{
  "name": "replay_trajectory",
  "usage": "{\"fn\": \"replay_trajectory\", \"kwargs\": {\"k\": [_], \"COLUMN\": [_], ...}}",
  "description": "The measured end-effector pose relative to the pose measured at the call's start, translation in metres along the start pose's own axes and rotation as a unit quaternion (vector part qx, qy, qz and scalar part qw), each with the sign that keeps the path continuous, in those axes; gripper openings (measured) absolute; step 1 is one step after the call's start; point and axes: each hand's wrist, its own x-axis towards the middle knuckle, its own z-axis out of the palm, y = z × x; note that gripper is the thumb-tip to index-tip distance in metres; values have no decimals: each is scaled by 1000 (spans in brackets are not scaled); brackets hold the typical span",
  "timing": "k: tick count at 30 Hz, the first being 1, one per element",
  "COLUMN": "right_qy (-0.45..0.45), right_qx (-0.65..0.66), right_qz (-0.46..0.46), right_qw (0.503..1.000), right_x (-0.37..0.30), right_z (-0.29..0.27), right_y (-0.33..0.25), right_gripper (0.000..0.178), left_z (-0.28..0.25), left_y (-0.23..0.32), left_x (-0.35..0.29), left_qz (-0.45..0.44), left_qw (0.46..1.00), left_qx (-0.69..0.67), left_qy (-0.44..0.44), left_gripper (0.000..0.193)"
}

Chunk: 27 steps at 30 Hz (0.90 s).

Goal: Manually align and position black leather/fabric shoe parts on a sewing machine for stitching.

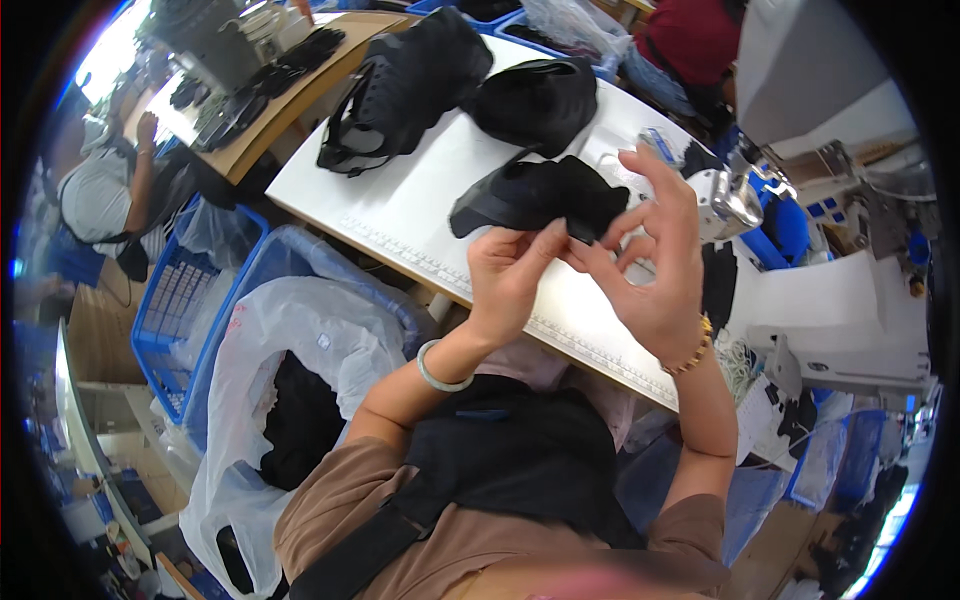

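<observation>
A black fabric piece [540, 195], soft and curved with a frayed-looking or fuzzy right end, is held just above the white table. My left hand [508, 275] pinches its near edge between thumb and fingers. Close beside it, my right hand [655, 265] has its thumb and a bent finger at a small dark tab on the same edge, its other fingers raised and spread. What exactly lies between the right fingertips is partly hidden. Beyond the piece lie a rounded black fabric item [535, 105] and a larger black one with straps [410, 90].
The white table [400, 215] has a ruler strip along its near edge. A sewing machine [728, 200] stands at its right. On the left are a blue basket [190, 310] and a plastic bag [320, 315] with black cloth. Other people work at the far left and far right.
</observation>
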Motion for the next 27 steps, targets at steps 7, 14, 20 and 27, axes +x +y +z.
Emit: {"fn": "replay_trajectory", "kwargs": {"k": [7, 14, 20, 27], "right_qy": [-111, -85, -103, -117], "right_qx": [44, -162, 48, 210], "right_qz": [143, -162, 104, 248], "right_qw": [982, 970, 988, 939], "right_x": [-5, -24, -33, -36], "right_z": [5, 27, 38, 34], "right_y": [18, 34, 34, 48], "right_gripper": [28, 29, 19, 10], "left_z": [-26, -46, -51, -50], "left_y": [20, 55, 45, 28], "left_x": [-4, -17, -13, -19], "left_qz": [-158, -315, -292, -278], "left_qw": [985, 949, 949, 954], "left_qx": [70, 17, 113, 110], "left_qy": [-27, -19, -43, -28], "left_gripper": [24, 39, 20, 22]}}
